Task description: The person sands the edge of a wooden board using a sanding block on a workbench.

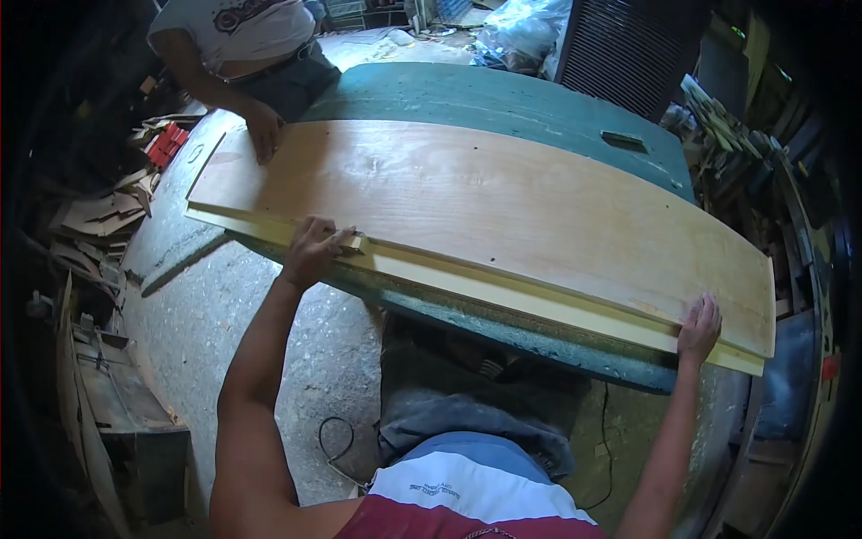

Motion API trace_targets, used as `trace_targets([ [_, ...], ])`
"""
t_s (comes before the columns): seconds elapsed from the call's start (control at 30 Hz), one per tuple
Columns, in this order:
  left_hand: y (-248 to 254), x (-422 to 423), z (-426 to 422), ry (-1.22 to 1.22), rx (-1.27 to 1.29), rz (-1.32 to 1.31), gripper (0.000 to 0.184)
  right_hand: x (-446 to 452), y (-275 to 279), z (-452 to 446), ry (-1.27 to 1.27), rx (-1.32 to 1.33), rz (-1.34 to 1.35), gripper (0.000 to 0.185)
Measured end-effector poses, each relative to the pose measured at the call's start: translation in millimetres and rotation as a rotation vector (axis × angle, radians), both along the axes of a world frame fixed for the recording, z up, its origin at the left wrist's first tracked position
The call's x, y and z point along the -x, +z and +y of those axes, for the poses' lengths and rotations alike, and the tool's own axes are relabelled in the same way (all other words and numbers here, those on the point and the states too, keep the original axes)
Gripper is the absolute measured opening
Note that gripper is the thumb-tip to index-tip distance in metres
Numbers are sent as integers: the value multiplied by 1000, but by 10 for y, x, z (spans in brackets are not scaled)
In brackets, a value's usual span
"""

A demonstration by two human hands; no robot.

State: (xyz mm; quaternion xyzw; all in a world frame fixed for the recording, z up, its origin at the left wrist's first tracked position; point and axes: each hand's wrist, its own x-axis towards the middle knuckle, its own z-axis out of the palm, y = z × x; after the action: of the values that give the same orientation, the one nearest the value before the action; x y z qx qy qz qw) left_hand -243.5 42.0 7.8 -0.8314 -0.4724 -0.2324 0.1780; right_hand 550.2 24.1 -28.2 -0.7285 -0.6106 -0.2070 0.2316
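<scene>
A long plywood panel (pixel 539 207) lies flat across a green table, over a pale yellow board (pixel 503 289) that shows along its near edge. My left hand (pixel 312 252) is at the near edge, left of the middle, with its fingers closed around a small piece of wood (pixel 358 242). Near the right end, my right hand (pixel 699 329) grips the panel's edge, fingers on top and the thumb hidden. Across the left end, a co-worker's hand (pixel 263 131) rests on the panel.
The green table (pixel 422 85) shows behind the panel, with a slot near its right end. Scrap wood (pixel 103 216) is piled at left, and wood strips (pixel 732 126) lean at right. A dark louvred panel (pixel 628 54) stands behind. A cable (pixel 606 449) lies on the floor.
</scene>
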Motion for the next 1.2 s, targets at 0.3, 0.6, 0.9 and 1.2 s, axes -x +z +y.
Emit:
trace_targets([
  [0.3, 294, -1303, -190, -231, 197, -1, 49, 368, -168, -159, 105, -313, 281, 35],
  [0.6, 225, -443, 158, -260, 219, 126, 55, 2578, 149, -721, 651, 87, 234, 47],
  [0.9, 274, -1552, 228, -474, 282, 207, 55, 959, -7, -953, 146, -41, 142, 44],
  [1.2, 192, -5240, 33, -628, 307, -31, 52, 885, -368, -839, -389, -359, 341, 67],
])
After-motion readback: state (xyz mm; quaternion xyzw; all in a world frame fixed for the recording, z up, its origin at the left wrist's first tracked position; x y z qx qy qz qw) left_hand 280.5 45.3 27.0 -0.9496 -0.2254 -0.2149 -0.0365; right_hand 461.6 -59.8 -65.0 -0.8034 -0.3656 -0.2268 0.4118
